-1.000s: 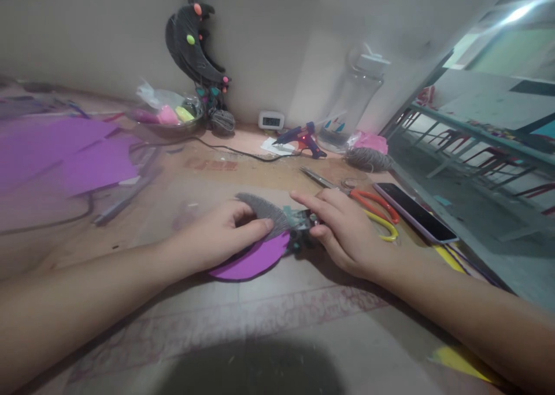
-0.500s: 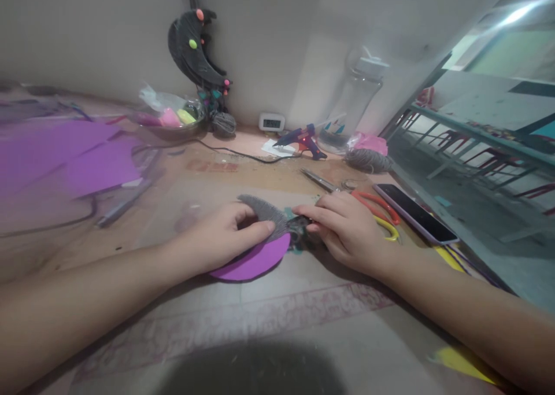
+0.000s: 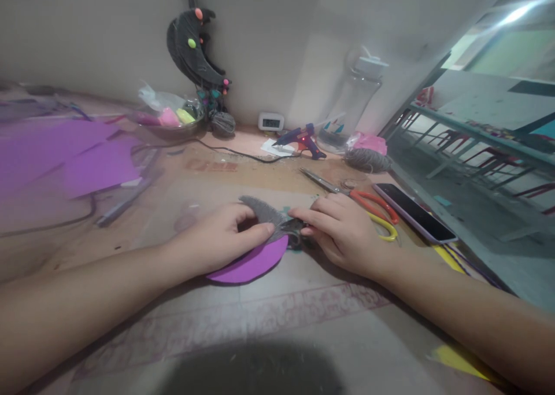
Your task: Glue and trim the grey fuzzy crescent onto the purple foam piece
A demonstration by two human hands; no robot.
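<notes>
Holding down a gray crescent (image 3: 262, 209) with the left hand (image 3: 223, 233), thumb pressed on its face, fingers gripping the far side. Crescent lies between the two hands on the tabletop (image 3: 195, 337), over a purple paper piece (image 3: 254, 265) that sticks out on the near side, below the left thumb. Right hand (image 3: 340, 230) has thumb and forefinger closed on a dark trim (image 3: 296, 224) at the crescent's right end (blurry, exact shape unclear). Scissors (image 3: 376, 205) sit just beyond the right hand, phone (image 3: 414, 213) to their right.
</notes>
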